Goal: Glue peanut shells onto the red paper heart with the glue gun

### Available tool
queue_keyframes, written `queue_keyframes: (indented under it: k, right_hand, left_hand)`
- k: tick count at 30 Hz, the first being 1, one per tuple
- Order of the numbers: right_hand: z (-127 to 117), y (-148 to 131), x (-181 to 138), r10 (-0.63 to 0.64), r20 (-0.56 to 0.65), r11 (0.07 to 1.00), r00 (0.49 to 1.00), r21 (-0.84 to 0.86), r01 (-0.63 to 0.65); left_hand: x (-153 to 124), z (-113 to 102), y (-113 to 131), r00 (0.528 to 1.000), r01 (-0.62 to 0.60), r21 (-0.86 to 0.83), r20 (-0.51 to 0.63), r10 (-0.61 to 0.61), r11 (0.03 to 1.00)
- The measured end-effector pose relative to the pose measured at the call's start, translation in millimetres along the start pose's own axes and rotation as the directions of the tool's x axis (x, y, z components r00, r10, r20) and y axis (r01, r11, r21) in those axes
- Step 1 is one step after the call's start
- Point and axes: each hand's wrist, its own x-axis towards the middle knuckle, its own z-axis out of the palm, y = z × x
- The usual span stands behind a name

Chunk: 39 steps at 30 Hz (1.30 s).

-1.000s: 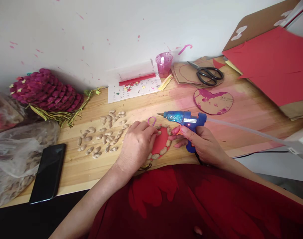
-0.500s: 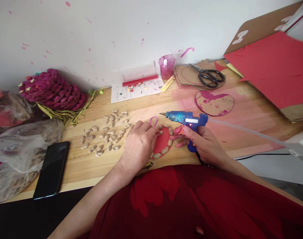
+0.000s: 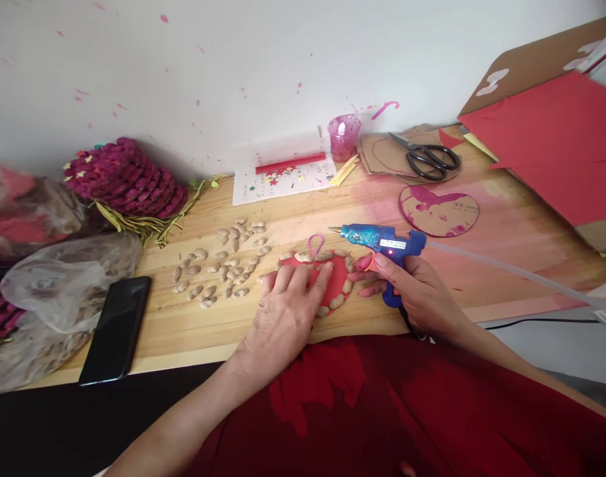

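Note:
My right hand (image 3: 422,291) is wrapped around the handle of a blue glue gun (image 3: 377,238), fingers by its orange trigger. The gun's nozzle points left and a small red light glows on its side. My left hand (image 3: 288,305) lies over a red heart-shaped piece (image 3: 336,273), fingers and thumb stretched out and apart, covering its left part. Peanuts (image 3: 337,302) line the visible rim of the heart. A purple loop (image 3: 315,245) sticks up from its top. Left of the hand, several loose peanuts (image 3: 233,273) are spread over the wooden table (image 3: 278,228).
A black phone (image 3: 117,331) and plastic bags (image 3: 69,285) lie at the left. Behind are a stack of purple peanut-covered pieces (image 3: 128,179), a paper with stars (image 3: 283,182), a purple cup (image 3: 343,136), scissors (image 3: 432,162), a cardboard heart (image 3: 439,211) and red paper (image 3: 556,152).
My left hand has gone from pinching a peanut over the heart to lying with fingers extended on it. The right hand still holds the glue gun. The whole view has shifted slightly.

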Motion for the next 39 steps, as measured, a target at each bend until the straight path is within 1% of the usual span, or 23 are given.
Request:
queue_keyframes:
  k: [4, 9, 15, 20, 24, 30, 36, 39]
  right_hand:
    - [-0.3, 0.8, -0.7, 0.006, -0.030, 1.000, 1.000, -0.004, -0.007]
    - [2.1, -5.0, -1.4, 0.019, -0.036, 1.000, 0.999, -0.023, -0.020]
    - [4.1, -11.0, -1.1, 0.035, -0.040, 0.998, 0.999, -0.044, -0.037]
    - [3.0, -7.6, -0.7, 0.030, -0.040, 0.999, 0.999, -0.021, -0.031]
    - [0.8, -2.9, -0.7, 0.000, -0.039, 1.000, 0.999, -0.010, -0.001]
    - [0.4, -2.0, -1.5, 0.009, -0.059, 1.000, 0.998, -0.005, -0.009]
    - [5.3, -11.3, -3.2, 0.035, -0.063, 0.999, 0.997, -0.009, -0.035]
    - [4.2, -10.7, -0.8, 0.063, -0.148, 0.998, 0.987, -0.022, -0.067]
  left_hand:
    - [1.9, 2.1, 3.4, 0.997, 0.033, 0.021, 0.066, -0.035, 0.999]
    - [-0.6, 8.6, 4.3, 0.993, 0.078, 0.001, 0.093, -0.077, 0.997]
    - [-1.4, 8.9, 5.9, 0.989, 0.106, 0.018, 0.101, -0.107, 0.994]
    - [-1.2, 8.8, 5.2, 0.991, 0.114, 0.006, 0.067, -0.114, 0.993]
    - [-0.8, 8.9, 4.5, 0.989, 0.130, 0.001, 0.076, -0.129, 0.992]
    - [0.1, 7.9, 3.9, 0.989, 0.123, -0.001, 0.081, -0.122, 0.992]
    - [3.5, 2.2, 6.0, 0.975, 0.168, -0.089, 0.164, -0.152, 0.982]
    - [7.1, -1.6, 5.4, 0.975, 0.167, -0.155, 0.173, -0.140, 0.974]
